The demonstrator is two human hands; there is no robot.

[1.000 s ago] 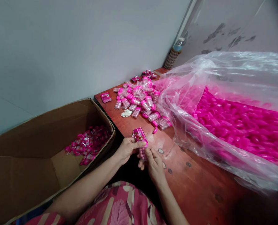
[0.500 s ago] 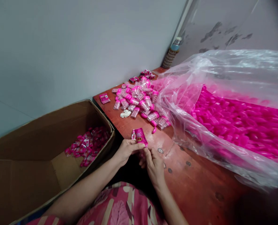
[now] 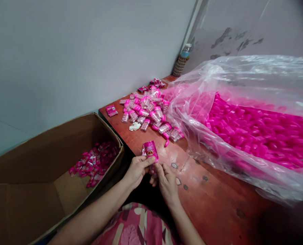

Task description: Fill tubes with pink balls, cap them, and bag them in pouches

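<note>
Head view: left hand (image 3: 138, 169) pinches a printed wrapper (image 3: 150, 150), right hand (image 3: 167, 182) a bead-filled container (image 3: 154, 170), at the near edge of the counter (image 3: 205, 200).
Both grips look closed; the step seems to be bringing wrapper and container together, calling for lined-up edges. Wrapper lettering is unreadable, likewise on the packet (image 3: 111, 110) at the far-left corner.

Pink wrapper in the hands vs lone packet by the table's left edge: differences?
The pink wrapper is gripped by the left hand, with the right hand at its lower end; the lone packet lies on the table. The wrapper shows a swirl and round emblem; the packet shows a small pale patch. The wrapper looks larger but sits nearer the camera than the packet. Both are pink and printed.
</note>
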